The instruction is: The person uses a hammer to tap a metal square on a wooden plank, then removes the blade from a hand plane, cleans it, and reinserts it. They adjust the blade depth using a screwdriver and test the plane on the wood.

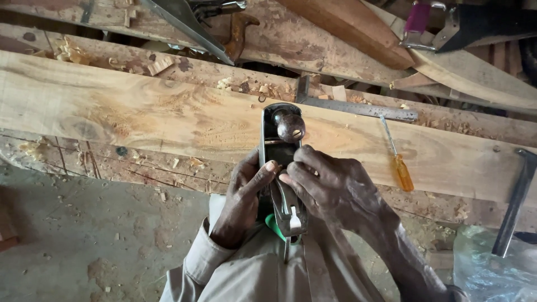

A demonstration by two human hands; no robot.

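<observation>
A metal hand plane (281, 146) with a dark round front knob rests with its nose on a wide pale wooden plank (140, 117), its rear end hanging over the plank's near edge. My left hand (241, 198) grips the plane's left side, thumb pressing near the blade assembly. My right hand (335, 187) holds the right side, its fingers curled onto the middle of the plane by the iron. A green-handled part (274, 226) shows under the rear of the plane.
A yellow-handled screwdriver (398, 162) lies on the plank to the right. A steel try square (358, 107) rests behind the plane. A hammer (517, 196) leans at the far right. Wood shavings, offcuts and saws litter the bench behind; dusty floor lies below left.
</observation>
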